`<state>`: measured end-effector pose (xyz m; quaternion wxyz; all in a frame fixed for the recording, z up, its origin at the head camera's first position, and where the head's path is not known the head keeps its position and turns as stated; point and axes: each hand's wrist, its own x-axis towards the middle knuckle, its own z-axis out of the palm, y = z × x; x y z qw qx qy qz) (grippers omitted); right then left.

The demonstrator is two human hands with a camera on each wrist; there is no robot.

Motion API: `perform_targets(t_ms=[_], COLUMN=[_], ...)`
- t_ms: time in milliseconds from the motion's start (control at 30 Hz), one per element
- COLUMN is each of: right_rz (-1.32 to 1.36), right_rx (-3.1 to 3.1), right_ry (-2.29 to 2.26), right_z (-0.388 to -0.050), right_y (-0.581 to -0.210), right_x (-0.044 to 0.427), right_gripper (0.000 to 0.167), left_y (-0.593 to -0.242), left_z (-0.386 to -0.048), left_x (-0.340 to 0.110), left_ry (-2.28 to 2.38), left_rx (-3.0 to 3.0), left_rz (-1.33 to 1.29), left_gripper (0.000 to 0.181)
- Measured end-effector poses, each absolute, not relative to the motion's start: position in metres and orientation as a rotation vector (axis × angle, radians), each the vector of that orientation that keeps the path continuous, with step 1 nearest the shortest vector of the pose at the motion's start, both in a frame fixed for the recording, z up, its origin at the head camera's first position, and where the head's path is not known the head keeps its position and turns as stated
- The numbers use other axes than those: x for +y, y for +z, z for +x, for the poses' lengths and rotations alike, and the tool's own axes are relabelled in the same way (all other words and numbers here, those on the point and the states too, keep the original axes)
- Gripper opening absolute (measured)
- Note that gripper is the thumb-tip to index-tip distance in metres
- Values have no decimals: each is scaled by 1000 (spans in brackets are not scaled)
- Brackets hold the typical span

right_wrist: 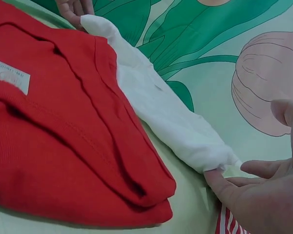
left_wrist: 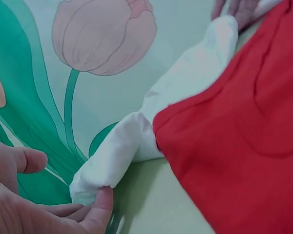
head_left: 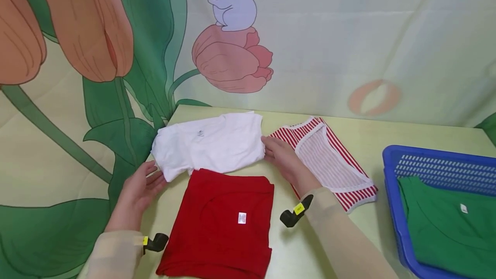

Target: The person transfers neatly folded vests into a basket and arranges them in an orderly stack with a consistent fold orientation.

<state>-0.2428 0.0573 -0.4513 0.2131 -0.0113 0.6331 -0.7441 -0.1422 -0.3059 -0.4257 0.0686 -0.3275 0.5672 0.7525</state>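
A folded white shirt (head_left: 209,143) with a small dark print lies at the back left of the table, between my two hands. My left hand (head_left: 141,186) touches its left end, and in the left wrist view a fingertip (left_wrist: 105,195) is against the cloth while the thumb stands apart. At the other end, my right hand (head_left: 284,158) touches the edge with its fingers. The thumb (right_wrist: 285,113) is held away from the cloth in the right wrist view. In front of the white shirt lies a folded red garment (head_left: 221,223) with a white label.
Beside my right hand lies a red-and-white striped garment (head_left: 333,162) with white trim. A blue plastic basket (head_left: 391,201) at the right holds a green garment (head_left: 453,223). Behind the table (head_left: 387,134) hangs a printed cloth (head_left: 317,55) with tulips.
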Motion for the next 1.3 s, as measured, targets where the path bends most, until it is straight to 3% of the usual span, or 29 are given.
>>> perform_targets(t_ms=[333,800,1300], right_rz=[52,35,69], right_rx=[1667,1662,1530], right_ry=[-2105,-2105,-2105], right_z=[-248,-254,-263], right_y=[-451,-454,-456], right_x=[54,48,43], right_gripper=[69,55,59], left_y=[-431,-434,-433], left_z=[-144,-158,-176], left_x=[-306,-303,-306], left_ry=[2272,2404,2436], left_rx=[1614,1446,1243], left_rz=[-900,-901,-963], left_gripper=[74,73,75])
